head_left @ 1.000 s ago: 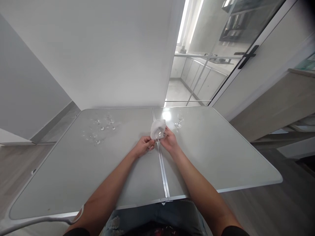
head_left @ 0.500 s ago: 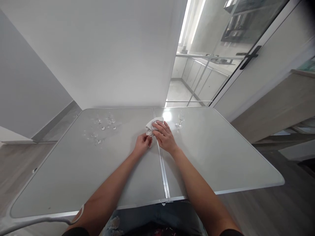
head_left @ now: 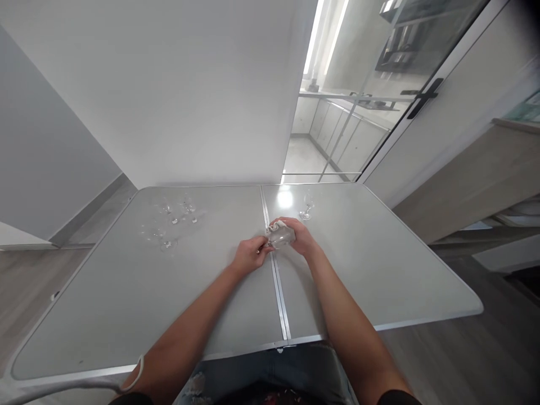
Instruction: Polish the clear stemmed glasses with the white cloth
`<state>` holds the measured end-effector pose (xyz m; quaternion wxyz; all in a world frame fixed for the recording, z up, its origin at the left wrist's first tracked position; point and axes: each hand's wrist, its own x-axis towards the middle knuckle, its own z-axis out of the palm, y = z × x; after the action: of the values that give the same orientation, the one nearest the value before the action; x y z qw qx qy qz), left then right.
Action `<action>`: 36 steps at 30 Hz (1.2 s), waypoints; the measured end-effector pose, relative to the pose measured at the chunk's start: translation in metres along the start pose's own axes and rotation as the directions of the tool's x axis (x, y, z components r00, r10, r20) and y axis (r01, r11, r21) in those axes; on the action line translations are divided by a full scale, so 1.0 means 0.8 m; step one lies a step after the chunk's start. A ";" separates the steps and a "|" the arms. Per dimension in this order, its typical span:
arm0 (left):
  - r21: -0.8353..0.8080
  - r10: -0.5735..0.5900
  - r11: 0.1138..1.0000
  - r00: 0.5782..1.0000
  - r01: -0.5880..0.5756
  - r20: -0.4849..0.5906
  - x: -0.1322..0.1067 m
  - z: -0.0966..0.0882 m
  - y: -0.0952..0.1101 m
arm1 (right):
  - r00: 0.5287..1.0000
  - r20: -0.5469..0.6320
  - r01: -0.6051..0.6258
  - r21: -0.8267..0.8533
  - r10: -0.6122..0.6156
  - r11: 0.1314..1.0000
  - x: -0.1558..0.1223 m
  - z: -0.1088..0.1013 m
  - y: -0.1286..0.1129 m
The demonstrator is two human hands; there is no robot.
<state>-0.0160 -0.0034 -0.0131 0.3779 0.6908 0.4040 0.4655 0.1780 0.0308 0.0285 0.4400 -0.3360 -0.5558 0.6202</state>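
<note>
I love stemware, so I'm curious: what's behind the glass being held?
Along the far side of the held glass, a white cloth and part of the right hand show. Some fingers are covered; whether cloth is inside the bowl is unclear.

Illumination is even and moderately bright, with a cool grey cast. The brightest area lies right of centre at the top, where slanting light strips [head_left: 314, 36] are blown out. A round glare spot marks the tabletop [head_left: 358, 264] just right of centre. Shadows are soft and faint, including beside the right forearm [head_left: 341, 304]. The held glass [head_left: 282, 238] and the glassware [head_left: 175, 220] at left centre read indistinctly. Wide-angle stretching affects both sides; the upper right corner falls to black.
</note>
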 end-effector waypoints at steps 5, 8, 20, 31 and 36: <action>-0.176 -0.114 0.980 0.988 0.094 -0.106 0.006 0.000 0.000 | 0.981 -0.188 0.027 0.351 0.042 0.936 0.018 0.042 0.039; -0.291 -0.211 0.945 0.959 0.150 -0.188 0.011 -0.002 -0.004 | 0.946 -0.324 0.102 0.292 -0.002 0.951 0.024 0.065 0.062; -0.477 -0.308 0.869 0.897 0.130 -0.317 0.014 0.001 -0.025 | 0.980 -0.140 0.087 -0.344 -0.142 0.935 0.006 0.088 0.048; -0.735 -0.292 0.643 0.956 0.214 0.022 0.016 -0.014 0.000 | 0.988 0.023 -0.154 0.149 0.152 0.977 0.005 0.075 0.036; -0.759 -0.224 0.624 0.973 0.185 0.054 0.013 -0.023 0.007 | 0.937 0.234 -0.308 0.202 0.260 0.930 -0.003 0.073 0.024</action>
<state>-0.0299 0.0066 0.0002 0.6732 0.4073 0.2562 0.5615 0.1231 0.0057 0.0183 0.3228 -0.2936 -0.4654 0.7701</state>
